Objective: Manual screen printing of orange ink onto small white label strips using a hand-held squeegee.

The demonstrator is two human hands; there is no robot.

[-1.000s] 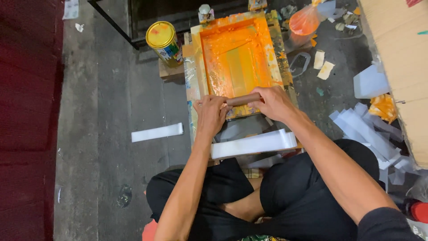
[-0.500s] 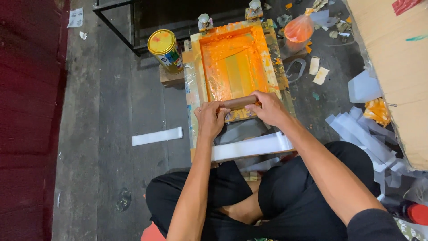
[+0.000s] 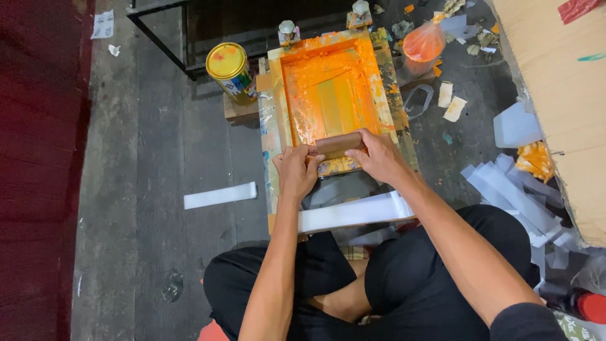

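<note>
Seemingly the pull across the screen is close to its end: the brown squeegee [image 3: 338, 144] sits at the near edge of the orange-smeared printing frame [image 3: 328, 95], just short of the inner rim on the person's side, and the mesh behind it shows a thinner, paler band down the middle with heavier orange ink along the sides. By that look most of the screen has been swept, and what seems left is the last bit of travel to the near rim and lifting the blade clear. The left hand [image 3: 295, 170] is clenched on the left end of the squeegee, fingers curled over its top and thumb tucked toward the frame. The right hand [image 3: 379, 156] grips the right end in the same way, fingers wrapped over the wooden handle, so both hands grasp it firmly with no gap showing. A long white strip [image 3: 353, 211] lies across the near end of the frame, just below the hands. A yellow-lidded tin [image 3: 231, 71] stands beside the frame's far left corner, apart from both hands.
</note>
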